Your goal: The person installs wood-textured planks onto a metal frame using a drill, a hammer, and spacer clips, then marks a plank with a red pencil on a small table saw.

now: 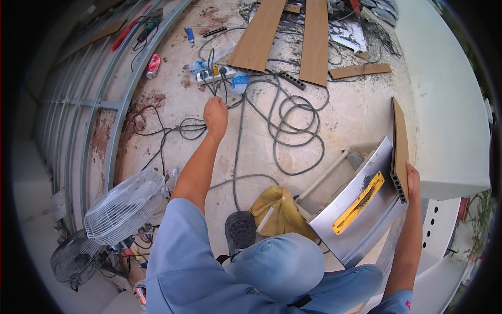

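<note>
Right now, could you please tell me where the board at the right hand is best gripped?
Probably by the near end, coming from the right. The board is long, thin and tilted, with the right hand on its right side; the yellow insert in the silver panel lies to the left, so this side seems clearer.

At your right, a brown wood-grain board slants, its dark near end pierced by a row of holes; ahead of you lies a white oblong power strip, black plugs seated.
</note>
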A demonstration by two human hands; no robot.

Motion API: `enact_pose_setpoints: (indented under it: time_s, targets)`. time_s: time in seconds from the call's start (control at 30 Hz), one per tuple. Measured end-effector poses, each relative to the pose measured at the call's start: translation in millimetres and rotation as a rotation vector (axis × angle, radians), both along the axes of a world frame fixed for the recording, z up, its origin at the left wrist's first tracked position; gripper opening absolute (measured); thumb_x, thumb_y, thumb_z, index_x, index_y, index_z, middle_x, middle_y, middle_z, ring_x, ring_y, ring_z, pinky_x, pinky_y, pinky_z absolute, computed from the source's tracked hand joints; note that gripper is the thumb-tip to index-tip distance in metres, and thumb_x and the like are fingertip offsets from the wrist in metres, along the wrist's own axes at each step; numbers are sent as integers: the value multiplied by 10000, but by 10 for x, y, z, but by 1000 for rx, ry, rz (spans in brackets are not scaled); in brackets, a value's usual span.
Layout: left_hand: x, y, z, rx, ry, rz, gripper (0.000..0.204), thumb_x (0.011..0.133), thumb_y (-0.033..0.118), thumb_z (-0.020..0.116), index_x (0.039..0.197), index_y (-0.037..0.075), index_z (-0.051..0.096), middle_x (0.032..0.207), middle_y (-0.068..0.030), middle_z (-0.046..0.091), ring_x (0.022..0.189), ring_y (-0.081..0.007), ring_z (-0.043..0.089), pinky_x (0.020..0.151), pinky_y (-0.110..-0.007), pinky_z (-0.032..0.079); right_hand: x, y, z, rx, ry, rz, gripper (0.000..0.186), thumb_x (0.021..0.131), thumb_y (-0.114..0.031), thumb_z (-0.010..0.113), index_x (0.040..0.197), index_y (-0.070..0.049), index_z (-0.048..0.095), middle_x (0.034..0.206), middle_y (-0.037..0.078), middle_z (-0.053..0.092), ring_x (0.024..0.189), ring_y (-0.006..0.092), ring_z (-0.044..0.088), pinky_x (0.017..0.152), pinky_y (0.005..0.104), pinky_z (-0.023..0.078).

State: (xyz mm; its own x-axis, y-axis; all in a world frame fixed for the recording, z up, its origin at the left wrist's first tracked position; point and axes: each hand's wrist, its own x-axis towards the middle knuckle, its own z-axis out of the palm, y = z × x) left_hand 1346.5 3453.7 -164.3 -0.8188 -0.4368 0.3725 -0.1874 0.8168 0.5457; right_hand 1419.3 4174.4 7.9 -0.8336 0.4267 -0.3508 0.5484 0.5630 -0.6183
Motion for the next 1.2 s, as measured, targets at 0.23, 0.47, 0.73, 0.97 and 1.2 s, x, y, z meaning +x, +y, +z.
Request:
enact_pose_setpoints:
  time_s: [0.23, 0.47, 0.73, 0.97, 1.2]
  targets:
    - [-854, -381, -532, 341, -141, 387, 336, 945, 267, 675, 987, -64, 631, 985, -252, 691, 871, -405, 655, 848, -511, 508, 88, -123, 88, 9, -34, -75, 602, 1042, -497, 505, 1218, 55, 669, 1059, 98, 696, 945, 172, 604, 892, 309, 481]
    - [-665, -487, -529, 1505, -131, 162, 345, 1000, 398, 640, 843, 92, 620, 700, 6, 591, 624, -143, 596, 567, -283, 445, 166, 147, 12, 51, 34, -14, 530, 1061, -465, 457, 1121, 12, 678, 851, 60, 682, 691, 135, 638, 645, 287, 524]
    - [194, -367, -102, 1293, -218, 3, 254, 966, 266, 685, 896, 22, 679, 769, -61, 710, 638, -105, 622, 602, -234, 489, 103, -177, 117, 43, 60, -57, 545, 1057, -491, 452, 1052, 11, 663, 800, 57, 653, 645, 139, 618, 623, 291, 510]
    - [308, -532, 51, 1132, -770, -272, 333, 929, 364, 736, 892, 37, 687, 799, -94, 750, 587, -105, 630, 565, -237, 484, 107, -173, 123, 29, 36, -33, 570, 1054, -509, 451, 1061, 19, 664, 791, 59, 648, 648, 139, 617, 625, 289, 509]
    - [233, -936, 224, 741, -611, -112, 606, 886, 592, 707, 940, -12, 702, 743, -82, 671, 686, -184, 665, 642, -343, 528, 41, -411, 176, 81, -5, -24, 611, 1049, -532, 450, 1056, 35, 675, 804, 71, 663, 641, 151, 607, 626, 295, 499]
